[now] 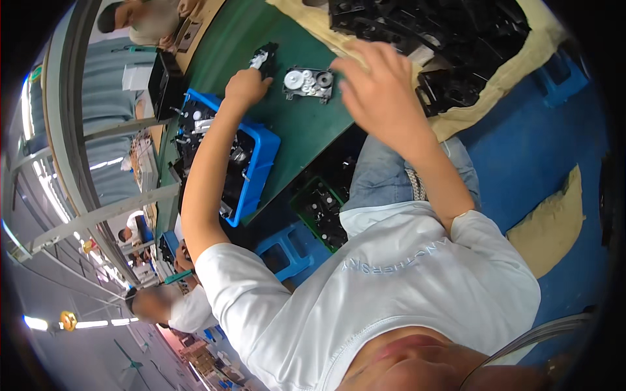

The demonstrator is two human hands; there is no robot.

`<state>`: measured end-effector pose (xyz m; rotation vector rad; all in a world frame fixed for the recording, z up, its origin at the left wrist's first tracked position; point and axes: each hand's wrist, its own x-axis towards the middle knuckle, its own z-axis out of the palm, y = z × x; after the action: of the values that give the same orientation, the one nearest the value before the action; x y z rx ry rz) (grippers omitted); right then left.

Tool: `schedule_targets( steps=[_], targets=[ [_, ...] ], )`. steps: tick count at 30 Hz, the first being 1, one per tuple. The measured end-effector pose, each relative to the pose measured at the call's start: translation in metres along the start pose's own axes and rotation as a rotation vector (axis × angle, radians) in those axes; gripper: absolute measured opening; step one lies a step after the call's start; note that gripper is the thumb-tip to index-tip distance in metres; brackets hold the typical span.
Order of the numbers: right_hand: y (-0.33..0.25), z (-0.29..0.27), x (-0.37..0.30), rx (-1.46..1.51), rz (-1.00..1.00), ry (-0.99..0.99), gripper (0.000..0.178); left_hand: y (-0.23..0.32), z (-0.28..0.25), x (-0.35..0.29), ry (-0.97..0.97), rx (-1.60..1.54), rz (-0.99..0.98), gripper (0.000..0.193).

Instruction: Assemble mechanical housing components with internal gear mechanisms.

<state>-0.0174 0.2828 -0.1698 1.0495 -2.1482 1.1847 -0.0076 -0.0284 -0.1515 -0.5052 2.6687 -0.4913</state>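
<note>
Room: a workshop with a blue floor (pixel 528 150), metal racking and strip lights off to one side, seen from above the worker's head.
Table: a long green-topped table (pixel 241 39) runs away from the person, its surface bare around the two small assemblies.
Left hand: the left hand (pixel 248 86) is stretched out over the table, its fingers curled tight around the lower end of a small black plastic part with a white fitting (pixel 263 58), which rests tilted on the green top.
Right hand: the right hand (pixel 378 88) hovers just above the table with the fingers spread and loose, grasping nothing; it is blurred, so finer detail cannot be told.
Gear assembly: a black mechanism plate with white plastic gears (pixel 308 83) lies flat on the table between the two hands, just beside the right hand's fingertips and apart from the left hand.
Blue bin: a blue plastic crate filled with black mechanism parts (pixel 261 171) sits on the table under the left forearm.
Cloth pile: a tan cloth (pixel 515 72) spread at the table's far end carries a heap of black plastic housings (pixel 404 26).
Below the table: a green tray of black parts (pixel 323 212) and a blue plastic stool (pixel 287 251) stand by the person's knees.
Floor: a tan cushion (pixel 551 225) lies on the blue floor to the right.
Others: another person (pixel 147 19) is bent over the table's far left end.
</note>
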Motion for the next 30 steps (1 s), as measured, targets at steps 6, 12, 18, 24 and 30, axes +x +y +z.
schedule_targets(
  steps=[6, 12, 18, 24, 30],
  targets=[
    [0.029, -0.010, 0.022, -0.136, 0.171, 0.144, 0.041, 0.000, -0.014, 0.002, 0.165, -0.006, -0.058, 0.036],
    [0.079, 0.026, 0.036, -0.496, 0.100, 0.092, 0.024, -0.003, -0.087, -0.028, 0.525, -0.022, -0.019, 0.031],
    [0.080, 0.036, 0.067, -0.370, 0.438, -0.499, 0.027, 0.019, -0.135, -0.114, 0.970, -0.212, -0.028, 0.031],
    [0.079, 0.008, 0.075, -0.155, 0.414, -0.442, 0.037, 0.064, -0.107, -0.151, 1.429, -1.366, 0.042, 0.023],
    [0.056, -0.020, 0.044, 1.069, 0.780, 0.089, 0.052, 0.088, -0.021, -0.092, 1.681, -2.214, 0.860, 0.012]
  ],
)
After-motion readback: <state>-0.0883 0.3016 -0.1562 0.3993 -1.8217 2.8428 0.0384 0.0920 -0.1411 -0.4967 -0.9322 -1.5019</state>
